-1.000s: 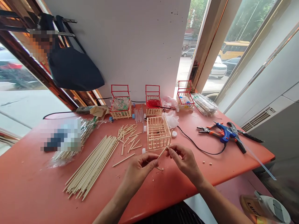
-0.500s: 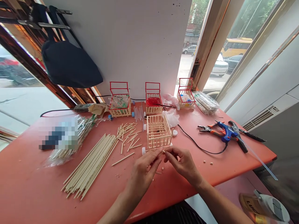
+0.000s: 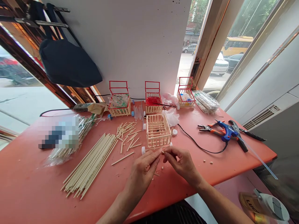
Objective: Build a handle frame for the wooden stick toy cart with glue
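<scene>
My left hand (image 3: 145, 166) and my right hand (image 3: 181, 161) meet fingertip to fingertip just in front of a small wooden-stick cart (image 3: 158, 131) with white cap wheels. Between the pinched fingertips shows a tiny pale piece, too small to make out well; both hands are closed on it. Short cut sticks (image 3: 128, 133) lie scattered left of the cart. A single longer stick (image 3: 122, 158) rests nearer my left hand. Further left is a pile of long sticks (image 3: 90, 165). Crumbs of wood lie on the table under my hands.
Three carts with red handles (image 3: 119, 102) stand along the wall. At the right lie pliers (image 3: 210, 129), a blue glue gun (image 3: 227, 132) with its cord and a black-handled tool (image 3: 249, 134). Bagged sticks (image 3: 67, 152) lie left on the red table (image 3: 28, 186).
The view has shifted very slightly. Both hands stay together in nearly the same place, with only small movement at the fingertips.
</scene>
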The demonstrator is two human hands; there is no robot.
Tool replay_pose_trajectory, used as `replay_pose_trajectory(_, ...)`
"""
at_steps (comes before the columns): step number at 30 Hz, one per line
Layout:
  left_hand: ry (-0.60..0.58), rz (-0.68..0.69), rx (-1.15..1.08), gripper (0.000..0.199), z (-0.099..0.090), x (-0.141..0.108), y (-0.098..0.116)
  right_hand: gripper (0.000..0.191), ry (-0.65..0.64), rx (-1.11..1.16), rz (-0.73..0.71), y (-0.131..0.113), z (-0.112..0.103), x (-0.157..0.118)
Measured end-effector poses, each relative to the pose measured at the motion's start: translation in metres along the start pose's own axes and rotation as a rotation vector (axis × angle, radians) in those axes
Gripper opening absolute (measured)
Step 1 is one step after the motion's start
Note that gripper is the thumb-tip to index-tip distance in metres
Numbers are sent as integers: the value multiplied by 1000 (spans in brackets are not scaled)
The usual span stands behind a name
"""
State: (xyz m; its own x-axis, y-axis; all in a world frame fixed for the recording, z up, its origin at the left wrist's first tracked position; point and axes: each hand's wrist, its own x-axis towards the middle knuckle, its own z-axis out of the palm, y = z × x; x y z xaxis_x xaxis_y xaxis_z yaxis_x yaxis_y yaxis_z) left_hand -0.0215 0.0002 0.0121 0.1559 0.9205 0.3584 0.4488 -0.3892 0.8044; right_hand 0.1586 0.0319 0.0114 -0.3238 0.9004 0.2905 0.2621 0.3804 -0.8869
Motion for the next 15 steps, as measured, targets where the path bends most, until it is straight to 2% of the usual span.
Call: replay_pose_trajectory(15, -74, -20, 48, 32, 0, -1, -1, 20, 0, -33, -21, 0, -1, -2)
